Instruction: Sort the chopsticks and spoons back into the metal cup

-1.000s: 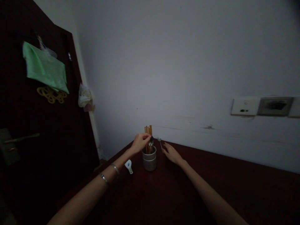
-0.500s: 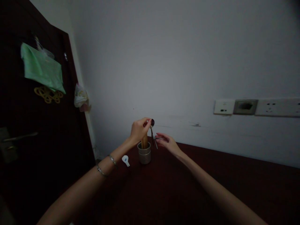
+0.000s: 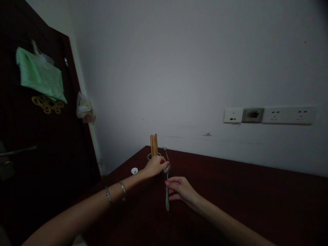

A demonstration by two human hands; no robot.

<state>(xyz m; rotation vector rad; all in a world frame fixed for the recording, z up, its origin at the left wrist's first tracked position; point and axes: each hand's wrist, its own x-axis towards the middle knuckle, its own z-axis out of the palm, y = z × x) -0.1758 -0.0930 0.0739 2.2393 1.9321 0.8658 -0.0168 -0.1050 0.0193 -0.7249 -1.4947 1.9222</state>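
Observation:
A metal spoon [image 3: 167, 201] points toward me, its bowl [image 3: 167, 168] at the far end. My left hand [image 3: 155, 166] has its thumb and fingers closed on the bowl. On the handle, my right hand [image 3: 180, 188] pinches with thumb and forefinger, its other fingers curled loosely. Just behind my left hand stand several wooden chopsticks [image 3: 154, 143] in a metal cup [image 3: 149, 156], most of which the hand hides. Beyond the spoon lies a second slim metal utensil [image 3: 166, 154] with a small rounded end.
Left of the cup is a white spoon-shaped piece [image 3: 134, 171], partly covered by my wrist. The dark red table [image 3: 230, 184] meets a pale wall [image 3: 179, 68] carrying sockets [image 3: 274, 114]. A dark door [image 3: 30, 143] with a green cloth [image 3: 42, 75] is at left.
Both hands have come down and nearer to me, away from above the cup. The spoon, held upright by my left hand before, is now low with both hands on it. The slim utensil lies behind.

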